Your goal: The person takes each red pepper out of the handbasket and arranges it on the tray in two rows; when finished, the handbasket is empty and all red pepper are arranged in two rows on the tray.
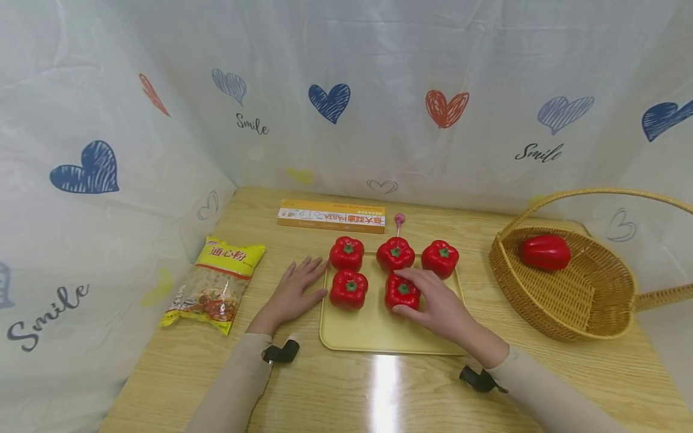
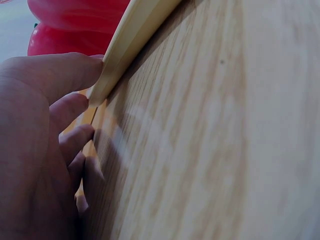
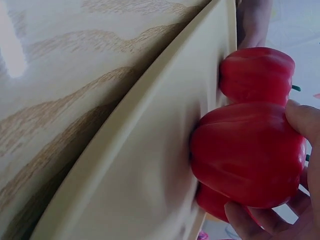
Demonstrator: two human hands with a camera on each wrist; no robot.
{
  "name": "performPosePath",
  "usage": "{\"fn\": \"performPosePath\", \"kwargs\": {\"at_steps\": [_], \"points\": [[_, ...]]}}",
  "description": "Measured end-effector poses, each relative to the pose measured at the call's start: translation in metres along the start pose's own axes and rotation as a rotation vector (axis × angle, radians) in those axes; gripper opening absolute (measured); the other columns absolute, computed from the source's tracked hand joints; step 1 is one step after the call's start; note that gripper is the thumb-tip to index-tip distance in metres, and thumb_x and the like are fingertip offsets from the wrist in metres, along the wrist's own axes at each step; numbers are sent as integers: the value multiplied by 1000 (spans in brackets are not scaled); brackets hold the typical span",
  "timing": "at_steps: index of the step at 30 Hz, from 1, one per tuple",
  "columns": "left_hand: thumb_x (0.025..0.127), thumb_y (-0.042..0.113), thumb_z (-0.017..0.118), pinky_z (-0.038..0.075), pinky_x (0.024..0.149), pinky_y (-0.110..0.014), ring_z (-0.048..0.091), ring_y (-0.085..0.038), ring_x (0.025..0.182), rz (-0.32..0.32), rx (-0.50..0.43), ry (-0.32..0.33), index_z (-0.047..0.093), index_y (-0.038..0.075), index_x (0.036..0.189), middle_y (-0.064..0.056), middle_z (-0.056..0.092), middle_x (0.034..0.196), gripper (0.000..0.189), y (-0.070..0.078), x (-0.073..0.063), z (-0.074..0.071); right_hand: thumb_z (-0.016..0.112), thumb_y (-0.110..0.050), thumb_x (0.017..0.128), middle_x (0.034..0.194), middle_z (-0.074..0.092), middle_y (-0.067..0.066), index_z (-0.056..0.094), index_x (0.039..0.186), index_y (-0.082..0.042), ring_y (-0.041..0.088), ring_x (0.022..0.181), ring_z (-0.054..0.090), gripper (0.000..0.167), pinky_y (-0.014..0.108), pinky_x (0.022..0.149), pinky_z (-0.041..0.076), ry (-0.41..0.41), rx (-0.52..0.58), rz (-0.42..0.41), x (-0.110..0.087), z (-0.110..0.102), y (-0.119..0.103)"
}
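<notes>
In the head view a pale yellow tray point(image 1: 357, 337) lies on the table with several red bell peppers on it, green stems up. My right hand point(image 1: 441, 304) grips the front right bell pepper point(image 1: 402, 293), thumb on the near side and fingers around the far side. In the right wrist view this gripped bell pepper point(image 3: 245, 155) sits low over the tray's surface. My left hand point(image 1: 295, 294) rests flat at the tray's left side, fingers extended. The left wrist view shows its thumb touching the tray rim point(image 2: 122, 55). Beside it stands the front left bell pepper point(image 1: 349, 290).
A wicker basket point(image 1: 612, 328) with a tall handle stands at the right, one bell pepper point(image 1: 545, 252) lying inside. Behind the tray are a pasta box point(image 1: 331, 216) and a lollipop point(image 1: 399, 219). A bag of macaroni point(image 1: 216, 282) lies at the left. Curtains enclose the table.
</notes>
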State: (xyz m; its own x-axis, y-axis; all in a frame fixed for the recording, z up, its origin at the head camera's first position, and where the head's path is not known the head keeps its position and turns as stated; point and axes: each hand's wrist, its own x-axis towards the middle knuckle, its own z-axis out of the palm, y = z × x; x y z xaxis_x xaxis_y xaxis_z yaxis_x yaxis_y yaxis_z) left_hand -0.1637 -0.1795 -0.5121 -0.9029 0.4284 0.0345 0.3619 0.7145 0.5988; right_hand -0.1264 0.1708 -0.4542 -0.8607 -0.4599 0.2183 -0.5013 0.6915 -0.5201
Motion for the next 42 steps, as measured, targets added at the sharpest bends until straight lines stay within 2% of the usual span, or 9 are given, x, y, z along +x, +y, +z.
{"fn": "performPosePath", "kwargs": {"at_steps": [9,28,42], "points": [[100,43,62,-2,126,-49,15,-29,156,-2,-5,-3,38,19,159,-6,32,165,68,0,0,0,81,-46,86,143,57,7,56,145,-17,31,134,50,71,55,105,49,-7,-13,5,0,2,1],[100,42,61,-2,127,-49,15,-29,156,-3,-1,-2,39,18,158,-6,32,165,67,1,0,-1,83,-47,82,142,56,7,54,145,-14,29,133,50,76,54,105,50,3,-21,7,-1,-2,1],[100,41,62,-2,126,-49,16,-30,156,-9,-6,-5,38,18,158,-7,32,165,67,2,0,-1,82,-46,84,142,56,7,55,144,-14,30,134,49,73,57,108,46,13,-4,16,-4,-7,5]]}}
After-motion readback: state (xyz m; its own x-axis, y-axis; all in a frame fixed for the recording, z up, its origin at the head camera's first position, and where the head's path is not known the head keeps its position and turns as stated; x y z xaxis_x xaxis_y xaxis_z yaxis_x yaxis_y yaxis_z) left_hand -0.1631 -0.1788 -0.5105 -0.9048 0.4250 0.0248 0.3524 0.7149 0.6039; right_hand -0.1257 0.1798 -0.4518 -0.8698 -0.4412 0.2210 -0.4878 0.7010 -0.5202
